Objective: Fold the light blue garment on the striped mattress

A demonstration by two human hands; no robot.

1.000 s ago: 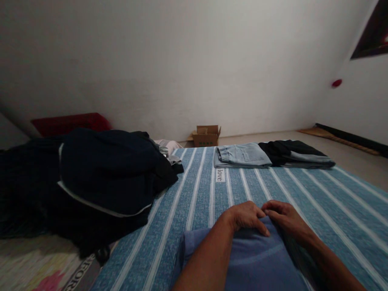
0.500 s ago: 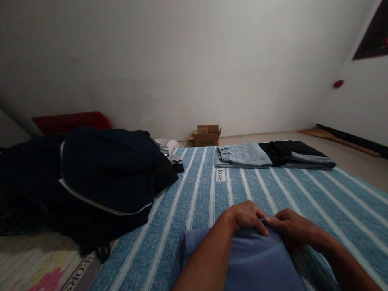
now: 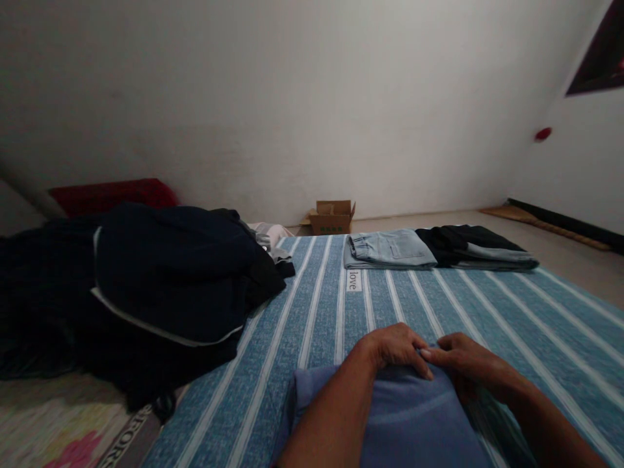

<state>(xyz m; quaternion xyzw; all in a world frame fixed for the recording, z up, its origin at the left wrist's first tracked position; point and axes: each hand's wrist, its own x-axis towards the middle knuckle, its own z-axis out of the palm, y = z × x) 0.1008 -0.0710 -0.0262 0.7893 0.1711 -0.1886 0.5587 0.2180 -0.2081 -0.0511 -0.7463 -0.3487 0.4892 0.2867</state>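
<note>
My left hand (image 3: pixel 397 348) lies flat and open on the soft blue garment (image 3: pixel 414 422), near me on the striped bed (image 3: pixel 316 312). My right hand (image 3: pixel 468 364) pinches its far edge. Light, limp cloth, I judge; best taken hold of at corners.

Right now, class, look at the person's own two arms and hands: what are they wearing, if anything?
Both forearms are bare: no sleeve reaches into view. The left hand and the right hand wear no gloves, and no ring, watch or bracelet shows on the fingers or wrists. The dim light hides finer marks.
</note>
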